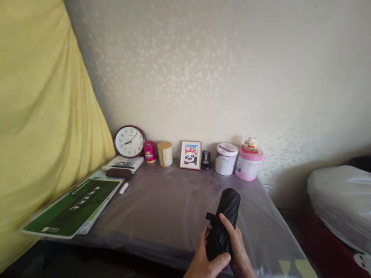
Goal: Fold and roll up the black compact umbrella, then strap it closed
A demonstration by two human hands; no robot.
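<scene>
A folded black umbrella [229, 205] is held up over the front of the table, tilted with its upper end to the right. Wrapped round its lower part from the left is my left hand [202, 262], thumb across the fabric. My right hand [237, 244] grips the umbrella from the right side, a finger lying along the folds. A short black strap [211, 217] sticks out to the left just above my left hand. The umbrella's lower end is partly hidden by my hands.
Along the wall stand a clock [130, 141], a pink tin [149, 152], a yellow-lidded can [165, 154], a panda picture frame [190, 155], a black stapler-like object [205, 159], a white tub [226, 159] and a pink tub [249, 164]. A green booklet [76, 207] lies left.
</scene>
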